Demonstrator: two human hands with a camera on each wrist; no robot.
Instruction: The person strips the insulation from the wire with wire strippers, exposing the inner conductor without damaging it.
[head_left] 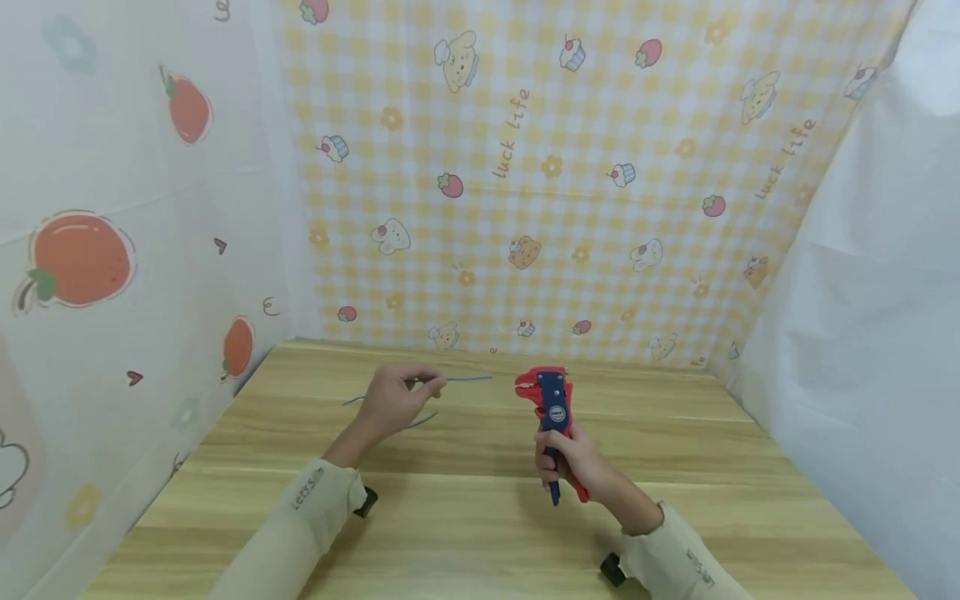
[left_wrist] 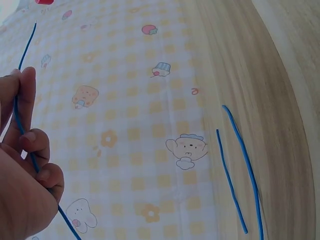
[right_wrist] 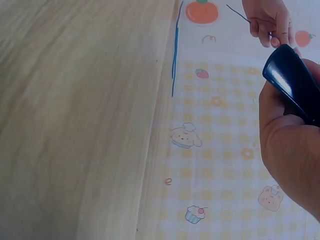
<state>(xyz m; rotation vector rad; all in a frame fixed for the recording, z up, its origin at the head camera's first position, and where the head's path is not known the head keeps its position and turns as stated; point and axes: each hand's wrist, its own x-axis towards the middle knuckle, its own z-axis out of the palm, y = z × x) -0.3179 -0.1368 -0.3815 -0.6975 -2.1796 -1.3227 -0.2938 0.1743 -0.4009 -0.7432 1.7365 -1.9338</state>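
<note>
My left hand [head_left: 397, 398] pinches a thin blue wire [head_left: 468, 378] between thumb and fingertips. In the left wrist view this wire [left_wrist: 67, 222] runs along the fingers and sticks out at both ends. My right hand [head_left: 573, 458] grips a red and dark blue wire stripper [head_left: 556, 396] by its handles, with its jaws pointing up and to the left. The free end of the wire points toward the stripper's jaws, a short gap apart. Only a dark handle [right_wrist: 290, 80] of the stripper shows in the right wrist view.
Two more blue wires [left_wrist: 245, 150] lie side by side on the wooden table [head_left: 465, 517], below the left hand. A checked, patterned cloth [head_left: 495, 208] hangs behind the table's back edge, with further sheets at the left and right sides.
</note>
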